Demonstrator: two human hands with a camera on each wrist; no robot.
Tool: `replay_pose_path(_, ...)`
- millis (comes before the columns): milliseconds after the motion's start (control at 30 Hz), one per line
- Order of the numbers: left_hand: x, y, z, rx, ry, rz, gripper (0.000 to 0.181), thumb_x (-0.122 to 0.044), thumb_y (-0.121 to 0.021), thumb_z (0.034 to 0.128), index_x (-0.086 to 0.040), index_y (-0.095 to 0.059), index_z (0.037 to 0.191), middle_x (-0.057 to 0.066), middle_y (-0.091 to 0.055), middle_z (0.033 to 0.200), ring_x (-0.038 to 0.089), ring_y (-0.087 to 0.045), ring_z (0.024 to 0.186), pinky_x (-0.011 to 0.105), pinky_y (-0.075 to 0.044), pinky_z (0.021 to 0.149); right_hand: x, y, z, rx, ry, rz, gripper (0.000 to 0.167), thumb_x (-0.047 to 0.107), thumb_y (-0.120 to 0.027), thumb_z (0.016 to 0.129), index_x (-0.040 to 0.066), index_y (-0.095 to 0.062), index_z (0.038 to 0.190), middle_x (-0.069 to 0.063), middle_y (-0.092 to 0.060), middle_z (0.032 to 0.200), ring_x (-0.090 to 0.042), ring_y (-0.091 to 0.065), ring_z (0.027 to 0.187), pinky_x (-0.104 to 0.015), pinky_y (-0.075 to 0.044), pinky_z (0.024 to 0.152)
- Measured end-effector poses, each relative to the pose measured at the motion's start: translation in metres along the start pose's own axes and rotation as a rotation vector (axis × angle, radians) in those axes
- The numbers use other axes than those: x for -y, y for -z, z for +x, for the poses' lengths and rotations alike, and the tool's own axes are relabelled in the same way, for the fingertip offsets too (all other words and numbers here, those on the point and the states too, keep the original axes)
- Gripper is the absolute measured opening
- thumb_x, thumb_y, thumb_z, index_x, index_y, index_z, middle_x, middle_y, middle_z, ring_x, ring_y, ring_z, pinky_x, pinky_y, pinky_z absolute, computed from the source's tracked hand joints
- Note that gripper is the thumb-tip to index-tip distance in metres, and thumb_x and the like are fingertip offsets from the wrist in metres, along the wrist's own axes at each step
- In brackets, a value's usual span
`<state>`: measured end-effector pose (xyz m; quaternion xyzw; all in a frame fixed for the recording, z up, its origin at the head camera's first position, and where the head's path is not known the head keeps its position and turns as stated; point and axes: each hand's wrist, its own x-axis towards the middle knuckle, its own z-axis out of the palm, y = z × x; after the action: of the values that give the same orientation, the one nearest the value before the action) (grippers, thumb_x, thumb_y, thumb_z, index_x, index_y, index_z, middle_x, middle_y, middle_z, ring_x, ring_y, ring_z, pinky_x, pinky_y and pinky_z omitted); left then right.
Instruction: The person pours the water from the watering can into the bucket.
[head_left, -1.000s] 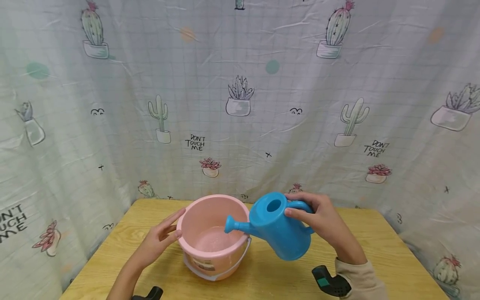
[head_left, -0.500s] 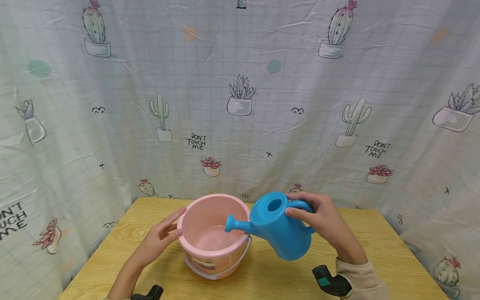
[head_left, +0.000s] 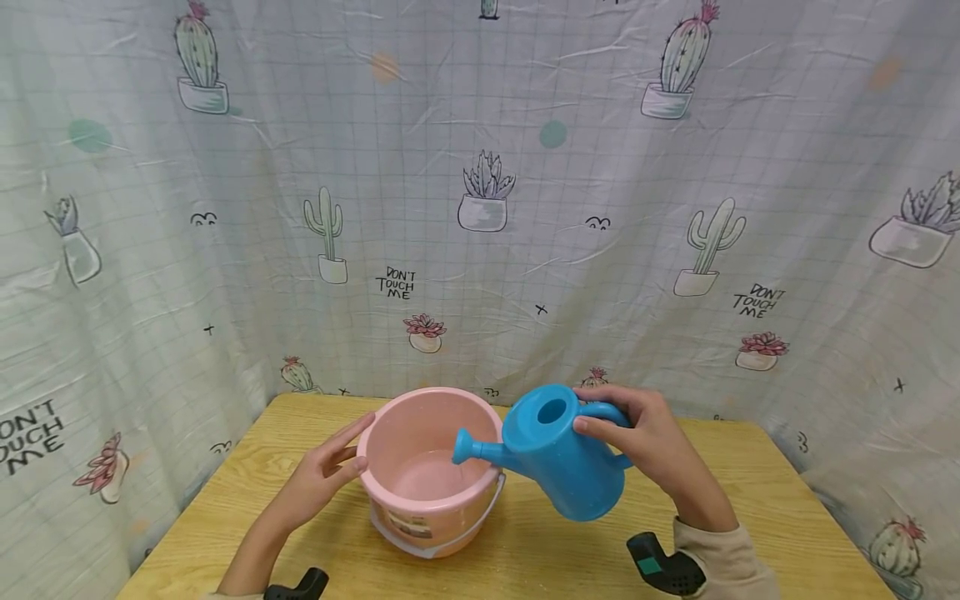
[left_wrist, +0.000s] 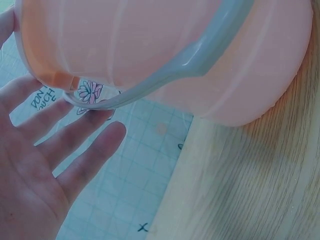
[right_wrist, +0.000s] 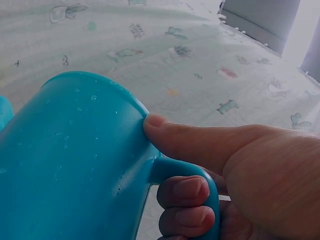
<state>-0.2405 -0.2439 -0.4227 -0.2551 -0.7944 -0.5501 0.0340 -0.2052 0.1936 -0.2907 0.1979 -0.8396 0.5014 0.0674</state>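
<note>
A blue watering can (head_left: 573,467) is held tilted above the table, its spout head (head_left: 463,447) over the opening of a pink bucket (head_left: 429,507). My right hand (head_left: 645,429) grips the can's handle (right_wrist: 212,192); in the right wrist view the fingers curl through the handle and the thumb (right_wrist: 172,137) presses on the can near its rim. Water drops dot the can's side. My left hand (head_left: 315,479) touches the left rim of the upright bucket with thumb and fingertips. In the left wrist view its fingers (left_wrist: 82,150) are spread and nearly straight beside the bucket's handle (left_wrist: 175,72).
The bucket stands on a wooden table (head_left: 562,558). Behind and around the table hangs a pale curtain (head_left: 525,250) printed with cacti. A black wrist device (head_left: 663,567) sits by the right sleeve, with another (head_left: 298,586) by the left wrist.
</note>
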Motion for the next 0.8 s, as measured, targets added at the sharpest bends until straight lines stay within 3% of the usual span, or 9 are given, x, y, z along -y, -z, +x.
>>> replay_pose_path(233, 0.0012, 0.0002, -0.0003, -0.002, -0.013, 0.006, 0.057, -0.007, -0.051, 0.0995, -0.015, -0.032, 0.153, 0.018, -0.027, 0.158, 0.001, -0.056, 0.121, 0.023, -0.055, 0.087, -0.0005, -0.0009, -0.0003, -0.001, 0.002, 0.001, 0.041, 0.019, -0.069, 0.091, 0.003, -0.062, 0.128, -0.020, -0.064, 0.127, -0.040, -0.063, 0.112, -0.056, -0.054, 0.087)
replay_pose_path(467, -0.0007, -0.0005, -0.0001, -0.012, 0.017, 0.004, 0.057, -0.009, -0.052, 0.0996, -0.017, -0.032, 0.153, 0.016, -0.027, 0.158, -0.001, -0.055, 0.121, 0.022, -0.054, 0.088, -0.0004, -0.0004, -0.0005, 0.004, 0.007, 0.000, 0.041, 0.018, -0.068, 0.091, 0.003, -0.062, 0.128, -0.020, -0.063, 0.127, -0.041, -0.062, 0.112, -0.056, -0.054, 0.087)
replay_pose_path(800, 0.0004, 0.0000, -0.0006, 0.013, 0.001, 0.004, 0.057, -0.009, -0.050, 0.1007, -0.016, -0.030, 0.153, 0.020, -0.024, 0.158, -0.002, -0.055, 0.121, 0.022, -0.054, 0.088, -0.0020, 0.0008, -0.0006, 0.005, -0.001, -0.017, 0.041, 0.020, -0.069, 0.091, 0.004, -0.063, 0.128, -0.019, -0.063, 0.128, -0.040, -0.062, 0.115, -0.056, -0.053, 0.088)
